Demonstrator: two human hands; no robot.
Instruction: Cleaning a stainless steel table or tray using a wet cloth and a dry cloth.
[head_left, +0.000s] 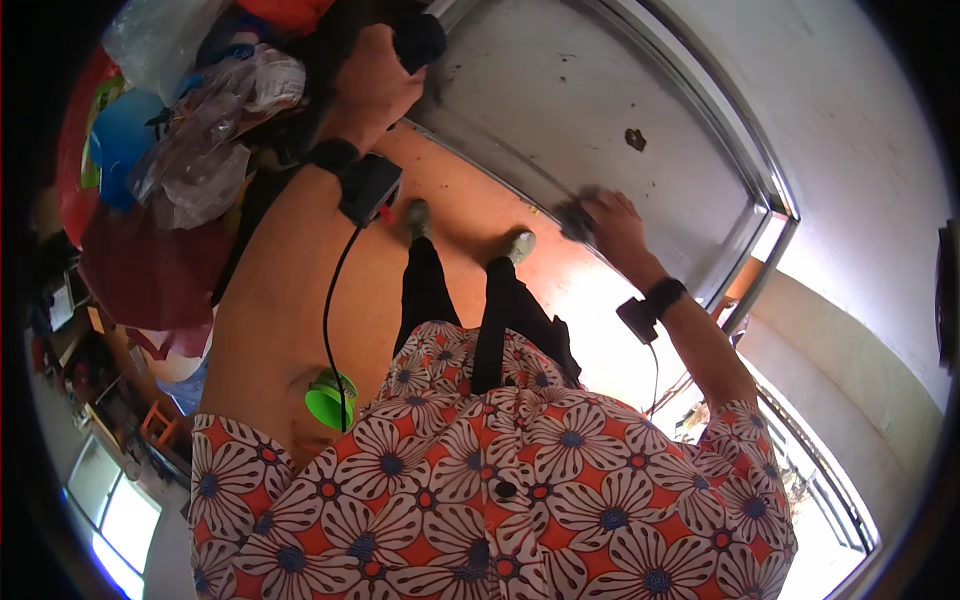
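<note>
My left hand (375, 86), at the upper left, is curled about a rounded black object (418, 43) by the near corner of a grey door panel (562, 97). What that object is cannot be made out. Lower on the panel, along its bottom edge, my right hand (616, 225) presses a dark, motion-blurred pad or cloth (577, 217). The panel sits in a metal frame (739, 142) and bears dark spots and one larger brown stain (635, 139). Each wrist carries a black strap with a small cabled box, one by the left wrist (369, 187) and one by the right (637, 319).
Plastic bags (202, 142) and a dark red cloth or sheet (150, 277) crowd the left side. A bright green container (328, 401) stands on the orange floor (360, 300) beside me. My shoes (521, 246) are close to the panel. A white wall (847, 150) rises at the right, above a bright opening.
</note>
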